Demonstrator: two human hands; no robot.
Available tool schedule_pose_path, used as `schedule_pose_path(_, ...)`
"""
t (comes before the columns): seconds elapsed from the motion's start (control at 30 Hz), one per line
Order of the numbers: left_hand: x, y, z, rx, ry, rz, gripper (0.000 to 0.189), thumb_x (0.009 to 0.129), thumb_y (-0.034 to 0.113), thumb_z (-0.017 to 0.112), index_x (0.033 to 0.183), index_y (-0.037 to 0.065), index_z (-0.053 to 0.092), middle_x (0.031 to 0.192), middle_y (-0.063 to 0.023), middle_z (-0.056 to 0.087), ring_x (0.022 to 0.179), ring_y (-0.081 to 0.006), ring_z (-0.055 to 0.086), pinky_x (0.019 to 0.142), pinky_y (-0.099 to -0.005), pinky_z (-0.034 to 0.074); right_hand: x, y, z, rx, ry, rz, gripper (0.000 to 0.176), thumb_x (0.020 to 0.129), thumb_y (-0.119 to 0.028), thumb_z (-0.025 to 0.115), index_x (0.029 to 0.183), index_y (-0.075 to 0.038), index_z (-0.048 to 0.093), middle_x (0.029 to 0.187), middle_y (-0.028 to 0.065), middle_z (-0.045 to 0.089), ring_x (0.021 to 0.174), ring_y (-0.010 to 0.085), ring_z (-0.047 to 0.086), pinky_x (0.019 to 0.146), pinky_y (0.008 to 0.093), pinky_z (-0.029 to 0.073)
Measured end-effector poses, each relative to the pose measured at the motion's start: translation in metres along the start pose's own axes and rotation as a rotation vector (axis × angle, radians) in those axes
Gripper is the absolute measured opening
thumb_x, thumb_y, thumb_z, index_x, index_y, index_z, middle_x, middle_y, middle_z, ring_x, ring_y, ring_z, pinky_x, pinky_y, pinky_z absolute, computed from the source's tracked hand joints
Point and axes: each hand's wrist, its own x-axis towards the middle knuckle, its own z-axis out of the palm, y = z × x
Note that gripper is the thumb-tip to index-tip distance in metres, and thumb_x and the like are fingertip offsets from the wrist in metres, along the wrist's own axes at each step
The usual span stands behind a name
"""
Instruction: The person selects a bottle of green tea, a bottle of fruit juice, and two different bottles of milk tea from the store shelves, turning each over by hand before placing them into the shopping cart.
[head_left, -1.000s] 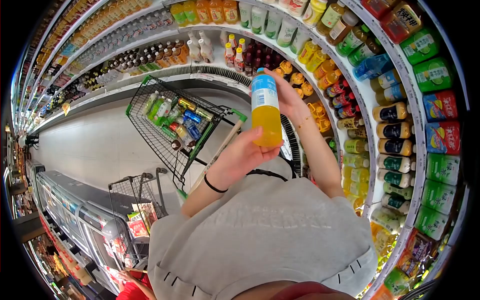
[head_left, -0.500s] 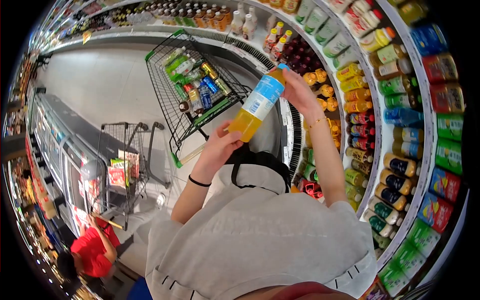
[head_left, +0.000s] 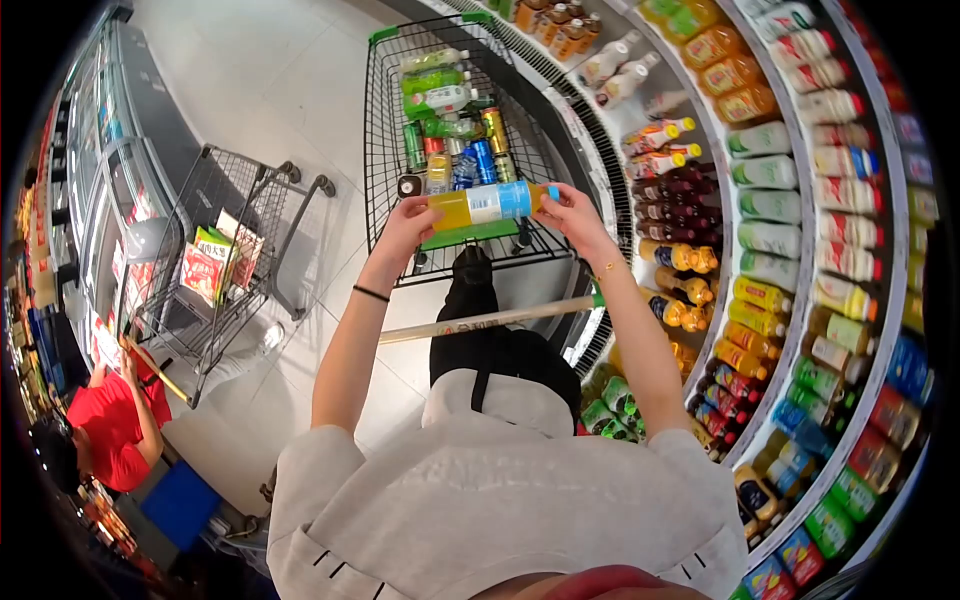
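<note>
A bottle of orange-yellow drink [head_left: 484,204] with a blue and white label and a blue cap lies sideways between my two hands. My left hand [head_left: 408,228] grips its base end, and my right hand [head_left: 570,218] is closed around the cap and neck end. The bottle is held over the near end of a wire shopping cart [head_left: 385,120] with green trim. Inside the cart are several green-labelled bottles [head_left: 436,82] and several drink cans [head_left: 484,160]. The cart's long handle [head_left: 490,319] crosses below my hands.
Curved shelves [head_left: 795,215] packed with bottled drinks run along my right. On the left, a second cart [head_left: 215,260] holds red and green packets, next to a glass-fronted freezer [head_left: 150,170]. A person in a red shirt [head_left: 115,420] is beside it. Tiled floor [head_left: 290,75] lies between.
Both hands have carried the bottle over the cart, turning it from slanted to nearly level. My view has shifted, so the cart is now straight ahead.
</note>
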Motion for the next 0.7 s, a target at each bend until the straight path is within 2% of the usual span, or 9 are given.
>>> schedule_pose_path(0.1,0.065,-0.003,-0.029,0.004,0.014,-0.024,0.053,0.09,0.022,0.074,0.132,-0.002,0.053,0.12,-0.0106,0.063,0.108,-0.0165,0.062,0.09,-0.0291,0.051,0.072,0.023,-0.002,-0.044,-0.005,0.077,0.031,0.1,-0.01,0.066,0.127,0.003,0.059,0.111,0.0093,0.066,0.101,0.0185,0.069,0.092,0.0324,0.06)
schedule_pose_path(0.3,0.199,-0.047,-0.06,-0.063,0.093,-0.052,0.054,0.091,0.025,0.07,0.132,-0.002,0.05,0.122,-0.0137,0.062,0.11,-0.0207,0.062,0.089,-0.0313,0.052,0.206,0.07,-0.007,-0.14,0.016,0.152,0.033,0.098,-0.006,0.066,0.129,0.001,0.056,0.115,0.0116,0.064,0.101,0.0199,0.069,0.091,0.0316,0.059)
schedule_pose_path(0.37,0.236,-0.058,-0.068,0.006,0.188,-0.063,0.058,0.09,0.025,0.07,0.134,-0.005,0.047,0.121,-0.0164,0.062,0.11,-0.0223,0.062,0.089,-0.0324,0.051,0.245,0.084,-0.006,-0.236,0.064,0.197,0.033,0.098,-0.006,0.065,0.129,0.001,0.055,0.118,0.0127,0.062,0.104,0.0215,0.069,0.092,0.0311,0.058)
schedule_pose_path(0.4,0.249,-0.059,-0.071,-0.026,0.191,-0.054,0.061,0.091,0.024,0.07,0.136,-0.007,0.045,0.122,-0.0187,0.061,0.111,-0.0242,0.062,0.091,-0.0345,0.051,0.255,0.08,-0.002,-0.222,0.045,0.239,0.04,0.103,-0.01,0.06,0.138,0.003,0.048,0.127,0.0147,0.059,0.117,0.0255,0.065,0.101,0.034,0.055)
schedule_pose_path(0.43,0.262,-0.06,-0.074,-0.028,0.199,-0.062,0.061,0.091,0.024,0.07,0.136,-0.007,0.045,0.122,-0.0187,0.061,0.111,-0.0242,0.062,0.091,-0.0345,0.051,0.269,0.084,-0.001,-0.222,0.04,0.249,0.04,0.103,-0.01,0.06,0.138,0.003,0.048,0.127,0.0147,0.059,0.117,0.0255,0.065,0.101,0.034,0.055)
schedule_pose_path(0.57,0.314,-0.056,-0.08,-0.094,0.246,-0.041,0.063,0.09,0.02,0.07,0.139,-0.009,0.044,0.126,-0.0203,0.061,0.115,-0.0256,0.061,0.096,-0.0376,0.049,0.332,0.107,-0.005,-0.213,0.087,0.3,0.04,0.103,-0.009,0.059,0.14,0.002,0.046,0.132,0.0155,0.055,0.12,0.0266,0.063,0.103,0.0344,0.054)
schedule_pose_path(0.63,0.346,-0.058,-0.086,-0.026,0.307,0.061,0.06,0.091,0.023,0.072,0.137,-0.007,0.048,0.123,-0.0177,0.062,0.108,-0.0233,0.062,0.092,-0.0333,0.05,0.36,0.114,-0.004,-0.23,0.125,0.277,0.042,0.103,-0.009,0.06,0.14,0.0,0.046,0.129,0.0143,0.054,0.121,0.0263,0.062,0.102,0.0337,0.054)
schedule_pose_path(0.7,0.373,-0.06,-0.09,-0.05,0.327,0.105,0.064,0.09,0.023,0.076,0.137,-0.009,0.047,0.126,-0.0197,0.062,0.114,-0.0245,0.062,0.096,-0.035,0.05,0.384,0.119,-0.007,-0.25,0.137,0.273,0.043,0.102,-0.011,0.062,0.141,-0.001,0.047,0.126,0.0127,0.053,0.119,0.0246,0.063,0.102,0.0328,0.054)
